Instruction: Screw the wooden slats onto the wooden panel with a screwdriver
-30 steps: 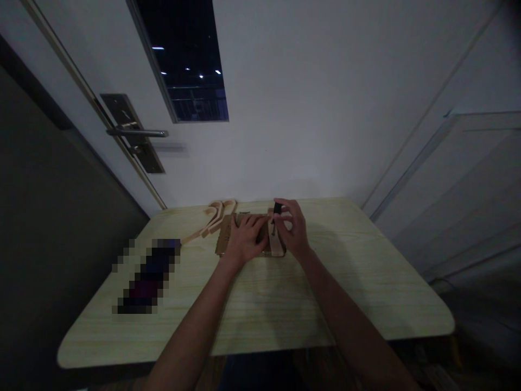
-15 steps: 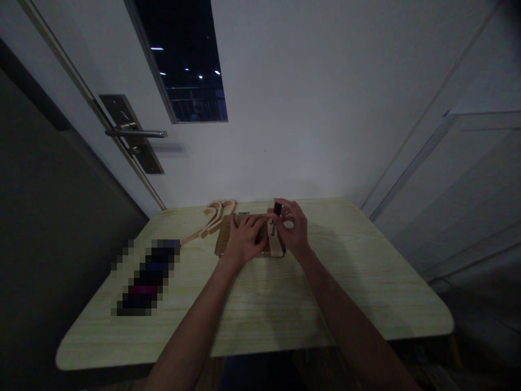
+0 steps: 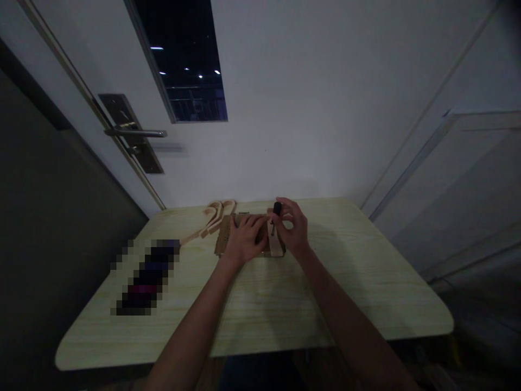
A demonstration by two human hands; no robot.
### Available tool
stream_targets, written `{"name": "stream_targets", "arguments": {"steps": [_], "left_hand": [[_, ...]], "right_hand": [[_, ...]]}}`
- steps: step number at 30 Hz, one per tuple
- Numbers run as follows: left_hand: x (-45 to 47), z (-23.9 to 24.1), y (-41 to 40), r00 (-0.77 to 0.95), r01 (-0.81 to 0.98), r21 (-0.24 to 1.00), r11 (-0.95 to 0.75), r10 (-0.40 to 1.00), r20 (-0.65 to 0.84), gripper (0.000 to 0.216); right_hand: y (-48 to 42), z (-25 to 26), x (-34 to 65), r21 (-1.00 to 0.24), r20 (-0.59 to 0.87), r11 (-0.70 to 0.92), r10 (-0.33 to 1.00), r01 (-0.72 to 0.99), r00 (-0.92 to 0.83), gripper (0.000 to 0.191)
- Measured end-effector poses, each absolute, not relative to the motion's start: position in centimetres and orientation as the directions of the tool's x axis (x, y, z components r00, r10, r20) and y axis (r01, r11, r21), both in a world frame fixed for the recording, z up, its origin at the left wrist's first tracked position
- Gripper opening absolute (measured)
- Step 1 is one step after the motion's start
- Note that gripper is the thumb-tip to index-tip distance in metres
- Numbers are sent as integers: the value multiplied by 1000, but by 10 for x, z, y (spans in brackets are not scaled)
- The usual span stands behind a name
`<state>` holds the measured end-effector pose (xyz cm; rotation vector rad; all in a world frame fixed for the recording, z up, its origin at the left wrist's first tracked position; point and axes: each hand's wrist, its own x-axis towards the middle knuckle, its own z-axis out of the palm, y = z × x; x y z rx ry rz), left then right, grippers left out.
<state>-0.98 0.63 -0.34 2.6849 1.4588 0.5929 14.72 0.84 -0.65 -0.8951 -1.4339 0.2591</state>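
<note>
A flat brown wooden assembly (image 3: pixel 224 237) lies at the far middle of the pale wooden table (image 3: pixel 260 304). My left hand (image 3: pixel 243 237) rests flat on top of it, fingers stretched out, pressing it down. My right hand (image 3: pixel 292 227) pinches a small dark-handled tool (image 3: pixel 277 209) between thumb and fingers. The tool stands upright over a light wooden strip (image 3: pixel 275 243) at the assembly's right end.
Curved light wooden pieces (image 3: pixel 214 213) lie at the table's far edge, left of the assembly. A blurred dark object (image 3: pixel 146 277) sits on the left part of the table. Behind it stands a white door with a metal lever handle (image 3: pixel 136 133) and a narrow dark window.
The right hand has shifted the small tool very slightly up and its fingers have adjusted around it. The left hand has stayed pressed on the assembly.
</note>
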Motion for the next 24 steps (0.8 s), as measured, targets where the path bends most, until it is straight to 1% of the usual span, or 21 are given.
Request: {"name": "stream_targets", "arguments": {"steps": [5,9,12,16,20,22,24], "left_hand": [[-10,-2,6,496,795,205,-571,806,324,49],[-10,-3,6,495,791,209,-575,802,334,47],[-10,-4,6,496,788,212,-578,800,339,47],[-10,-4,7,498,790,204,-577,800,333,49],[-10,-5,7,489,800,197,-566,807,331,46],[-10,-5,7,490,799,196,-569,804,336,46],[-10,-5,7,496,793,194,-577,797,345,47]], "right_hand": [[5,-3,148,-639,752,668,647,382,125,30],[1,-2,149,-673,722,672,687,311,79,31],[3,-5,149,-686,713,666,695,293,93,31],[7,-6,149,-668,731,656,666,350,146,32],[5,-3,149,-619,767,669,629,411,129,32],[3,-1,149,-616,767,683,633,393,102,31],[1,0,149,-637,754,692,651,339,89,30]]}}
